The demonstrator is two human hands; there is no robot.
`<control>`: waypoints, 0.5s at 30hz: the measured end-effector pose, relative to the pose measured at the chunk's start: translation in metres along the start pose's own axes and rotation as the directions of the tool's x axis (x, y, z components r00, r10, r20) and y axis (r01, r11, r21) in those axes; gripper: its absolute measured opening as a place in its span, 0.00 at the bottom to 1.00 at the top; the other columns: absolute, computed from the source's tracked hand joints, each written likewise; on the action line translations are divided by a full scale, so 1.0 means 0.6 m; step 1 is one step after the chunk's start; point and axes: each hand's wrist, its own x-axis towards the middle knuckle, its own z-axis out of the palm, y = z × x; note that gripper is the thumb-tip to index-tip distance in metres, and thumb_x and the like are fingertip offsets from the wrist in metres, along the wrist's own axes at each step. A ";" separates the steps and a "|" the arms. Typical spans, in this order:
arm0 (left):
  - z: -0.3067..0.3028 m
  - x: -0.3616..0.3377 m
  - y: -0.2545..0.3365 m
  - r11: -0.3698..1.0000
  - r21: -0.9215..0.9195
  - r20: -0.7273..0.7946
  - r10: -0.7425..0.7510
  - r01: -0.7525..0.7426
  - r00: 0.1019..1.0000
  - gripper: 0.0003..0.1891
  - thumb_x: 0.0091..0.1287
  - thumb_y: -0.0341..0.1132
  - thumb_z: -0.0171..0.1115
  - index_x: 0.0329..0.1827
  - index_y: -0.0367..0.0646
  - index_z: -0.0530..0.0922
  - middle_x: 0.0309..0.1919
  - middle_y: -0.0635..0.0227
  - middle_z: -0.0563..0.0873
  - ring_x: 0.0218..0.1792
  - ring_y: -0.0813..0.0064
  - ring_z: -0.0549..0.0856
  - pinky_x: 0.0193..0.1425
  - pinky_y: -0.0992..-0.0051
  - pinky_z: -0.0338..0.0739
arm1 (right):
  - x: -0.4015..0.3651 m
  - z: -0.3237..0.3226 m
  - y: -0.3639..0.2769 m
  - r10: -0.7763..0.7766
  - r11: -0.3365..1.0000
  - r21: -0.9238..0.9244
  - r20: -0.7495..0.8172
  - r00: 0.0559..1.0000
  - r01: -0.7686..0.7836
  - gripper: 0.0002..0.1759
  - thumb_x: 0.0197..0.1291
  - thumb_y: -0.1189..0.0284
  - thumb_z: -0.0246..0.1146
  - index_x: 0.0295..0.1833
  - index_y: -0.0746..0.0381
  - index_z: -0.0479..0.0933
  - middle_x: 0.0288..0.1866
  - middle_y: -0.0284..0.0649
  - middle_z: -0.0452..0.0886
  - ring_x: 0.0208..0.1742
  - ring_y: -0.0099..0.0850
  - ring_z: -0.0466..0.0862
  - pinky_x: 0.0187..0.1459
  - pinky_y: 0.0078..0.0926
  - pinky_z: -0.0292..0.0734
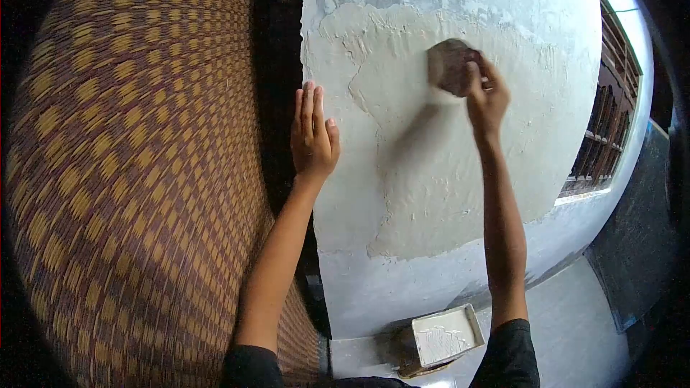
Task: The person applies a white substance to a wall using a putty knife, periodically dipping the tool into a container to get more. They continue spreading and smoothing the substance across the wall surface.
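Observation:
My left hand [315,135] lies flat with its fingers stretched out on the wall's left edge. In my right hand [488,95] is a dark, flat scraper [452,67], gripped at its right side and held at the upper part of the wall [350,273]. Around and below the scraper spreads a wide patch of beige, wet-looking plaster [431,201] with ridges and an uneven border. The scraper casts a shadow to its lower left. Whether its whole edge touches the plaster I cannot tell.
A rectangular tray [446,335] of pale paste stands low at the foot of the wall. On the left hangs a woven brown and yellow mat [144,172]. A barred window [607,111] is at the right, with a dark panel [636,223] below it.

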 end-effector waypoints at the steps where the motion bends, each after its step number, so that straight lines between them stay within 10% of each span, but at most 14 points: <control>1: -0.002 0.001 0.002 1.000 0.008 0.007 -0.005 0.005 1.000 0.26 0.73 0.32 0.42 0.74 0.32 0.59 0.74 0.49 0.62 0.74 0.47 0.62 0.77 0.55 0.58 | 0.020 -0.011 0.007 -0.015 0.998 0.060 -0.064 0.998 0.019 0.16 0.65 0.68 0.63 0.54 0.66 0.81 0.40 0.43 0.87 0.35 0.27 0.85 0.37 0.24 0.80; 5: -0.002 0.000 0.003 1.000 0.021 0.020 -0.011 0.010 1.000 0.26 0.73 0.32 0.41 0.74 0.32 0.59 0.74 0.49 0.62 0.74 0.47 0.61 0.77 0.55 0.57 | 0.041 -0.067 0.026 0.113 0.993 -0.003 -0.167 0.979 -0.115 0.20 0.66 0.69 0.64 0.60 0.69 0.78 0.47 0.41 0.85 0.41 0.24 0.83 0.43 0.19 0.79; 15: -0.003 0.000 0.003 0.999 0.043 0.027 -0.020 0.018 0.999 0.27 0.72 0.32 0.42 0.74 0.32 0.59 0.74 0.50 0.62 0.74 0.48 0.61 0.77 0.55 0.57 | -0.096 0.038 -0.025 -0.013 0.993 0.109 0.418 0.908 -0.036 0.15 0.64 0.71 0.65 0.53 0.66 0.80 0.43 0.42 0.87 0.39 0.25 0.82 0.40 0.24 0.76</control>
